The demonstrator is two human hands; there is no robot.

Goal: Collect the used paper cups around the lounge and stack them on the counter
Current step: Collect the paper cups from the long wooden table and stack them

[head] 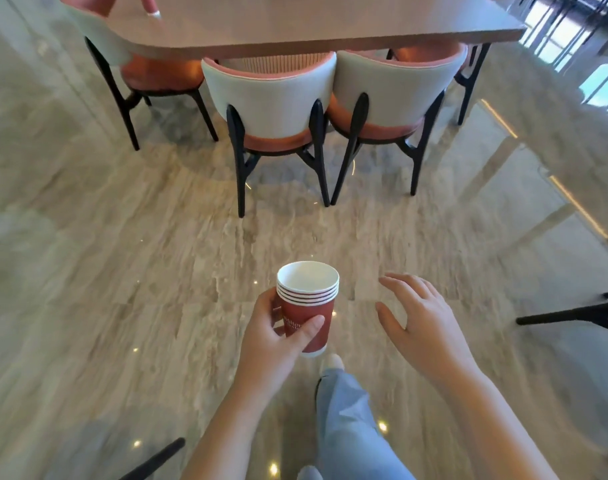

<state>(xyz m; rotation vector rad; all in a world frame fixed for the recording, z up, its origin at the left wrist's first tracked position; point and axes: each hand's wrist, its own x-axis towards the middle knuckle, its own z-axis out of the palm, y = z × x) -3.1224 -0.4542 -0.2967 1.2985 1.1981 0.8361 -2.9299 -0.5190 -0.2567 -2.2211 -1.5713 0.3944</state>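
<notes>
A: Where's the nested stack of red paper cups with white rims (pixel 307 306)?
B: Upright in the left hand (pixel 273 336), fingers wrapped round it, above the marble floor (pixel 122 271).
A: Right hand (pixel 417 317)?
B: Spread open, holding nothing.

We hold a nested stack of red paper cups (pixel 307 306) upright above the marble floor, white rims layered, topmost cup empty.

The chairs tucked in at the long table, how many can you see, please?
4: one at the left corner, two side by side in the middle, and one mostly hidden behind at right. Other dark legs at the picture's edges may belong to more.
</notes>
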